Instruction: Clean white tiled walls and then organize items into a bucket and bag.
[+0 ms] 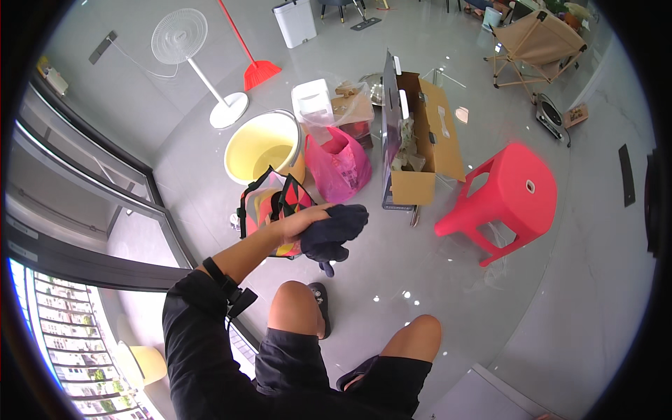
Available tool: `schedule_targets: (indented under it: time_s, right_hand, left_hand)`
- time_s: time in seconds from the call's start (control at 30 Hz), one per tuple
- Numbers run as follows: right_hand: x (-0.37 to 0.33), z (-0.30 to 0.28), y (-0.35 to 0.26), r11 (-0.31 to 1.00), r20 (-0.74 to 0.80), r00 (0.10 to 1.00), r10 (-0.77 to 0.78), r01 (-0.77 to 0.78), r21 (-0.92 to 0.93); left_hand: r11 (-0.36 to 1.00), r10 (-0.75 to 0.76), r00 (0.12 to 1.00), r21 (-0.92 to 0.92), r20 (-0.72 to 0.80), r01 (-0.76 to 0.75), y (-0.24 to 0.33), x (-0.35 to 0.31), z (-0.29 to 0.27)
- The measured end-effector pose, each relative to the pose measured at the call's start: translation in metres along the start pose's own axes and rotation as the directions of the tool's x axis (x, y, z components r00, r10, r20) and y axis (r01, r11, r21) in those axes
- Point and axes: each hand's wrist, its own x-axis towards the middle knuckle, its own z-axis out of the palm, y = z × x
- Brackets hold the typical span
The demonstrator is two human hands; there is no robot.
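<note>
Holding a dark blue, crumpled bundle of soft cloth [334, 234], the left hand [302, 222] was out in front of the knees, above the shiny grey floor [378, 273]. The back of the hand faced up, and it gripped the bundle's upper left part. One thin bit poked out at the bottom like a glove finger, so it may have been gloves, but the folds made that hard to tell. The right hand did not show, so nobody could tell what it was doing.

The bundle was right by a red, yellow and black patterned bag with black straps [260, 210]. It was hard to see if they touched. Behind that bag stood a big, round, pale yellow bucket [241, 150], and beside the bucket sat a thin, bright pink plastic bag [339, 171]. Farther right were a long brown cardboard box [413, 189] and a red plastic stool [514, 189].

The cloth looked light and floppy. It would most likely squash and bend, not break, and it did not look slippery. The best place to grab seemed to be the thick middle, because with a pinch at one loose end, the rest could flop down or fall.
</note>
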Motion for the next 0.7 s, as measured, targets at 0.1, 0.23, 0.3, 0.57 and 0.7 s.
schedule_targets:
  time_s: [0.1, 0.23, 0.3, 0.57, 0.7]
  right_hand:
    - [0.017, -0.035, -0.021, 0.996, 0.128, 0.992, 0.017, -0.027, 0.083]
    - [0.015, -0.066, -0.073, 0.958, 0.58, 0.812, 0.072, -0.218, 0.187]
    - [0.056, -0.025, -0.114, 0.587, 0.471, 0.363, -0.804, 0.358, 0.726]
    - [0.147, -0.608, -0.339, 0.348, -0.001, -0.39, -0.921, -0.825, 0.444]
    - [0.199, -0.789, -0.377, 0.488, -0.189, -0.474, -0.86, -0.872, -0.033]
  left_hand:
    - [0.989, -0.105, 0.994, -0.102, -0.018, 0.103, 0.002, -0.002, -0.031]
    - [0.98, -0.142, 0.988, -0.145, -0.052, 0.133, 0.039, -0.038, -0.054]
    - [0.923, -0.067, 0.995, -0.383, -0.072, 0.035, 0.019, -0.056, -0.089]
    - [0.713, -0.114, 0.966, -0.696, -0.234, -0.085, 0.131, -0.106, -0.061]
    - [0.639, -0.108, 0.955, -0.756, -0.275, -0.145, 0.161, -0.121, -0.077]
